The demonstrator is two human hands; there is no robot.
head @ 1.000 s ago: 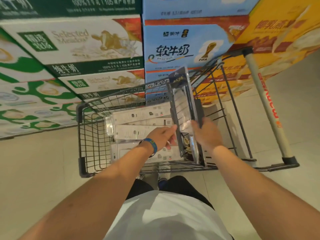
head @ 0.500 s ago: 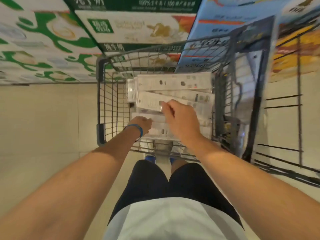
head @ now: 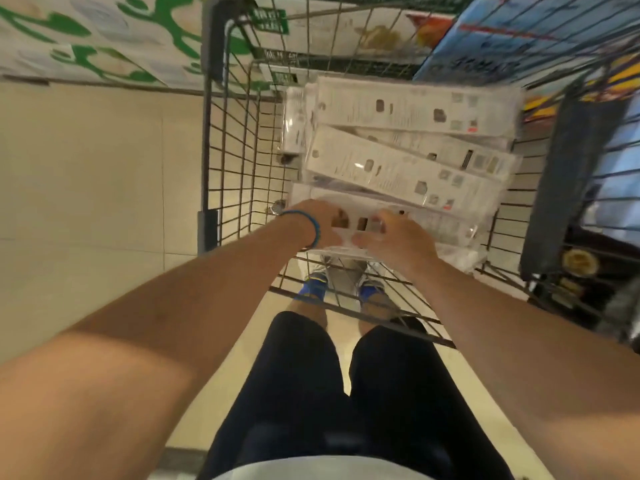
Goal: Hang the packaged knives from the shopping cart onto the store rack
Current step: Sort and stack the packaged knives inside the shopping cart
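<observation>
Big stuff first: tiled floor (head: 86, 168) all around, and stacked milk cartons (head: 104, 39) behind the shopping cart (head: 242, 168). No store rack anywhere in view, so nothing is getting hung just yet.

The cart's wire basket holds the packaged knives (head: 408, 109): a loose pile of long white packs lying flat, printed backs up, fanned a bit crooked across each other. One dark pack (head: 575, 174) stands on edge against the right side, apart from the pile.

Both hands are down on the nearest pack (head: 446, 225), the one at the near end of the pile. The left hand (head: 322, 220), the one with the blue wristband (head: 315, 226), curls over its left end, and the right hand (head: 398, 237) pinches it just beside. My guess is two hands because it's long, slippery and wedged under the next pack.
</observation>
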